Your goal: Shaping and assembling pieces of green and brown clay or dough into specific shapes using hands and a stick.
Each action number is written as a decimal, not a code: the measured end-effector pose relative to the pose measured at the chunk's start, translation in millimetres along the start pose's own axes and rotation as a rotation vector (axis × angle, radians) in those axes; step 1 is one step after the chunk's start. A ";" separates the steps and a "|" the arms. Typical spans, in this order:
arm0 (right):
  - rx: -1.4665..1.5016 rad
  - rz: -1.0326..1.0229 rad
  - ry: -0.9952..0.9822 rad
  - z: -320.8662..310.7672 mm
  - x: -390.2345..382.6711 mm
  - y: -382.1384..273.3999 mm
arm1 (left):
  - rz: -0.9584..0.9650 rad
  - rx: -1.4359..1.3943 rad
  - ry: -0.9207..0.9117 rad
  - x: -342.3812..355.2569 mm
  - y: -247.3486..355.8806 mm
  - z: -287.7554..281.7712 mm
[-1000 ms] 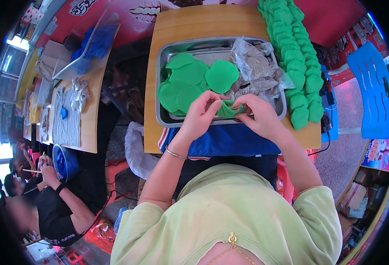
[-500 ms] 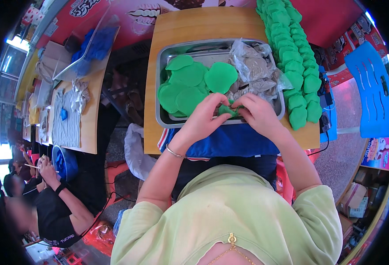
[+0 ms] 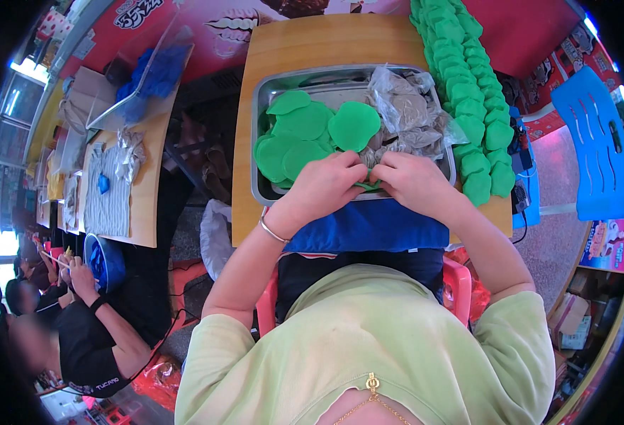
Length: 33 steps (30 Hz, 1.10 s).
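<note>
Over the near edge of a metal tray (image 3: 259, 180), my left hand (image 3: 328, 183) and my right hand (image 3: 412, 180) are close together. The fingers of both are closed on a small green piece (image 3: 368, 186), mostly covered by them. Its exact form cannot be made out. Beyond my left hand, several flat round green sheets (image 3: 301, 122) overlap in the tray, and one green disc (image 3: 354, 126) lies apart toward the middle. Past my right hand sits a pile of greyish-brown lumps (image 3: 404, 106) in clear plastic wrapping.
Rows of overlapping green rounded pieces (image 3: 468, 106) run along the right side of the wooden table (image 3: 326, 35). A blue plastic chair (image 3: 594, 145) stands at the far right. Left, another person (image 3: 103, 319) works near a blue bucket (image 3: 104, 262) and a second table (image 3: 149, 163).
My hands have come nearer each other, with fingers curled further over the green piece, so less of it shows. My elbows have spread outward. The other sheets stay put.
</note>
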State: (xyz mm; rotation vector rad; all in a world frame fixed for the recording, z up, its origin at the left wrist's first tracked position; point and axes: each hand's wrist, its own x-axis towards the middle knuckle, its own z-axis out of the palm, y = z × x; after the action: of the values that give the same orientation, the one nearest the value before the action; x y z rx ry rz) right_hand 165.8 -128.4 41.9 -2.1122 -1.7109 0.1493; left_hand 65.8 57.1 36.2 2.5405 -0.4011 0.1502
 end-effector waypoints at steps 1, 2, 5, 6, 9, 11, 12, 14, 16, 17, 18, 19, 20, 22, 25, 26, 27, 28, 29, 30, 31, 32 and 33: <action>-0.042 0.044 0.026 -0.6 0.8 -0.1 | -0.046 0.044 -0.071 -0.1 0.5 -0.7; -0.104 0.020 0.033 -1.0 1.5 -0.3 | 0.010 0.027 -0.005 0.0 1.0 -0.9; -0.185 -0.013 0.071 -3.1 2.2 -0.9 | 0.044 -0.087 0.016 0.2 1.3 0.0; -0.169 -0.062 0.087 -4.5 2.1 -1.4 | 0.044 -0.146 0.044 0.4 1.3 0.7; -0.211 -0.066 0.067 -7.8 4.2 -5.4 | 0.056 -0.292 0.092 0.7 1.4 2.4; -0.236 -0.032 0.099 -13.6 5.3 -6.9 | 0.069 -0.375 0.110 0.3 1.8 2.1; -0.186 -0.082 0.084 -17.4 6.1 -6.9 | 0.018 -0.463 0.093 -0.4 2.8 2.0; -0.192 -0.050 0.101 -23.6 7.4 -8.3 | -0.032 -0.536 0.080 -2.3 3.2 -0.2; -0.153 -0.062 0.103 -27.9 8.6 -9.2 | -0.200 -0.613 0.020 -4.1 3.3 -0.9; -0.007 -0.026 0.109 -29.6 8.3 -9.4 | -0.121 -0.634 0.061 -4.9 3.0 -0.4; 0.167 -0.018 0.080 -30.7 7.6 -9.9 | -0.151 -0.709 0.071 -5.6 2.5 0.1; 0.142 0.017 0.112 -31.5 7.6 -9.8 | -0.261 -0.763 0.041 -6.4 2.5 1.2; 0.195 0.011 0.114 -32.2 7.4 -9.6 | -0.187 -0.788 0.077 -7.1 3.0 2.9; 0.256 0.002 0.115 -33.2 6.1 -10.7 | -0.174 -1.006 0.119 -8.3 4.0 4.5; 0.159 0.013 0.046 -37.0 3.0 -11.8 | -0.248 -1.045 0.118 -8.8 8.9 6.8; 0.205 0.023 0.073 -37.4 2.4 -12.9 | -0.157 -1.072 0.135 -8.2 11.3 8.1; 0.284 0.007 0.070 -37.6 2.3 -14.0 | -0.211 -1.156 0.187 -9.7 14.9 9.6; 0.250 0.030 0.102 -37.7 2.2 -15.4 | -0.192 -1.242 0.265 -10.8 17.8 10.2; 0.283 0.044 0.152 -37.6 2.3 -17.1 | -0.269 -1.235 0.245 -10.8 18.4 9.8; 0.334 0.036 0.138 -38.3 2.2 -17.9 | -0.280 -1.255 0.199 -11.4 19.1 9.6; 0.320 0.055 0.200 -39.4 1.9 -18.0 | -0.379 -1.249 0.130 -12.3 19.7 9.4; 0.262 0.025 0.154 -40.8 1.2 -17.8 | -0.292 -1.276 0.150 -13.3 19.7 9.1; 0.227 -0.023 0.075 -42.6 0.0 -17.2 | -0.286 -1.268 0.132 -14.5 19.6 8.7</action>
State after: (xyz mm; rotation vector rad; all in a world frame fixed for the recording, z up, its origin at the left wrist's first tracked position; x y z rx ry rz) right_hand 164.5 -136.4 87.1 -1.9088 -1.5937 0.2423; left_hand 46.1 40.3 36.2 1.2975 -0.0188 -0.0490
